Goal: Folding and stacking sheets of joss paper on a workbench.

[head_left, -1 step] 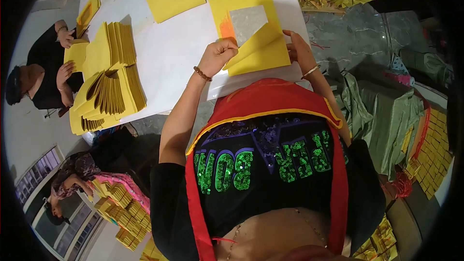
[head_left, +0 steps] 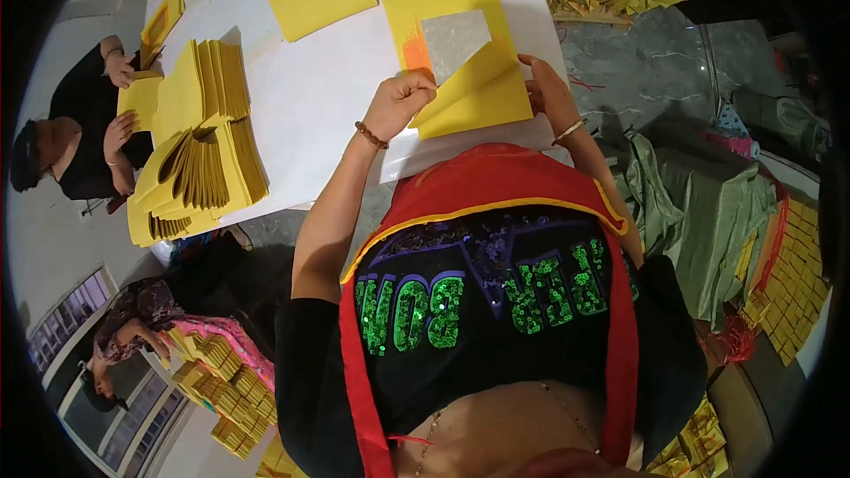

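Before me on the white table [head_left: 332, 88] lies yellow paper [head_left: 403, 13] with a silver-grey square [head_left: 447, 40] and an orange patch [head_left: 414, 51] beside it. The near part of a yellow sheet [head_left: 482, 93] is folded up slantwise over part of the square. My left hand [head_left: 400, 104] is closed, pinching the left corner of that fold between thumb and fingers. At the paper's right edge is my right hand [head_left: 553, 96], its fingers apart and bent, the tips by the edge.
Yellow paper stacks [head_left: 212, 124] stand at the table's left, with another stack [head_left: 319, 0] farther off. Two people [head_left: 88, 133] work at the left, one by the table, one lower beside yellow bundles [head_left: 226, 372]. Green sacks [head_left: 708, 212] and more yellow bundles [head_left: 792, 274] lie at right.
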A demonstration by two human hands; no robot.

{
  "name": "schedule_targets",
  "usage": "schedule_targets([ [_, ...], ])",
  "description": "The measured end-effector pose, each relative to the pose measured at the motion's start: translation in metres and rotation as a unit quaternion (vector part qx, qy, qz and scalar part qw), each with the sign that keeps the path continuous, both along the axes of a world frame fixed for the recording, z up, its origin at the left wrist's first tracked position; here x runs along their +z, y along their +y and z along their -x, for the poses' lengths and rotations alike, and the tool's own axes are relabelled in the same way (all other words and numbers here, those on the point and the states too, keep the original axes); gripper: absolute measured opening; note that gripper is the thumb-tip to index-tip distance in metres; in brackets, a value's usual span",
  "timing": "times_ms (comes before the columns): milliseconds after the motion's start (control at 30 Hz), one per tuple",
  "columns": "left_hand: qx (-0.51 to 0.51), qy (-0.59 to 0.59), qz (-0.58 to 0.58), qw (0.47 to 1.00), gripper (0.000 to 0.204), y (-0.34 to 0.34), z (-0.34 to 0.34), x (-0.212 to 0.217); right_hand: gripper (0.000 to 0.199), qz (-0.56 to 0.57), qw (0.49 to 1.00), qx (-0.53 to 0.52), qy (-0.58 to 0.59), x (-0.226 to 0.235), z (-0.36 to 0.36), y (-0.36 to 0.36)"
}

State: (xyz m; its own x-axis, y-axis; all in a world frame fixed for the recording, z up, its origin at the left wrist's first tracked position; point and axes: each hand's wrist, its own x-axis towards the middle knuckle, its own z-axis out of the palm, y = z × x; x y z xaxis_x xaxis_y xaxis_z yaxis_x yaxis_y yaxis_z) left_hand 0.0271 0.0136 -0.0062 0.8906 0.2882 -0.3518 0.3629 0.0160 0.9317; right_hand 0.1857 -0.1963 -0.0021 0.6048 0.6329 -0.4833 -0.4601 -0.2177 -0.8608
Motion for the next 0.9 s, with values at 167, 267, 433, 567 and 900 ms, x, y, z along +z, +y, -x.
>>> schedule_targets([
  [167,0.006,-0.003,-0.002,1.0,0.013,-0.003,0.0,0.003,0.042,-0.003,1.0,0.005,-0.008,-0.008,-0.001,0.003],
  [267,0.017,-0.007,0.0,1.0,0.016,-0.012,0.0,0.008,0.043,0.008,0.999,0.008,-0.036,-0.005,-0.001,0.002],
  [433,-0.093,-0.13,-0.4,0.902,0.043,-0.038,0.0,0.019,0.052,-0.023,0.996,0.04,-0.082,-0.003,0.004,0.001],
  [567,-0.12,-0.202,-0.523,0.819,0.045,-0.05,-0.002,0.018,0.053,-0.03,0.997,0.031,-0.061,-0.001,0.003,0.0],
  [900,0.002,-0.152,-0.374,0.915,0.025,-0.049,-0.003,0.014,0.042,0.02,0.997,-0.011,-0.077,-0.017,-0.01,-0.006],
])
